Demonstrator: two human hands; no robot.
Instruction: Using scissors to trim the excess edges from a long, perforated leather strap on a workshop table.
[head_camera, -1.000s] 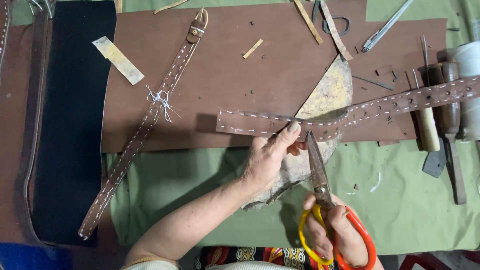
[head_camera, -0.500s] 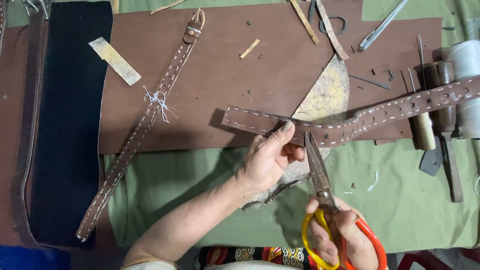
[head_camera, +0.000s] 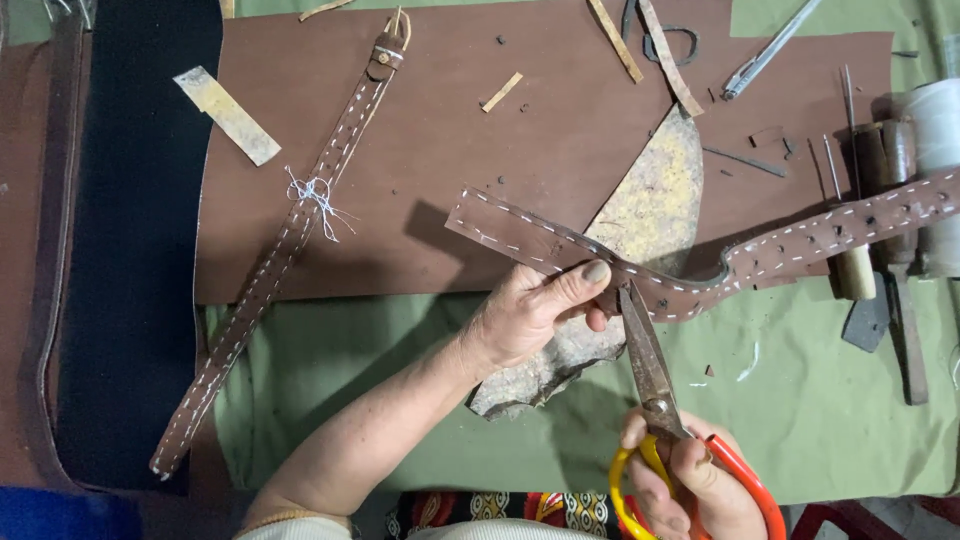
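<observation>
Scissors (head_camera: 650, 360) gripped in right hand (head_camera: 690, 490), fingers through the yellow and orange loops, blades aimed toward twelve o'clock with the tips just meeting the lower edge of the stitched brown leather strap (head_camera: 700, 265). Blades seemingly near closed, though hard to judge from this angle. Left hand (head_camera: 530, 315) pinching the same strap at about eleven o'clock from the blade tips, thumb on top, fingers curled under, lifting it off the bench. Strap's long axis running roughly from nine to three o'clock, so almost square to the blades; free stitched end out toward ten o'clock of the left hand, punched far end trailing off toward two o'clock and past the frame edge. Left hand nearer the strap's cut point than the right, which sits back at the handles.

Directly beneath, a rough stone slab (head_camera: 640, 230) lying partly on a brown leather sheet (head_camera: 470, 160) and partly on green cloth (head_camera: 820, 400). Farther at ten o'clock, a second stitched strap with buckle (head_camera: 300, 220), knotted with white thread. At three o'clock, wooden-handled tools (head_camera: 880, 210) beside a white spool.
</observation>
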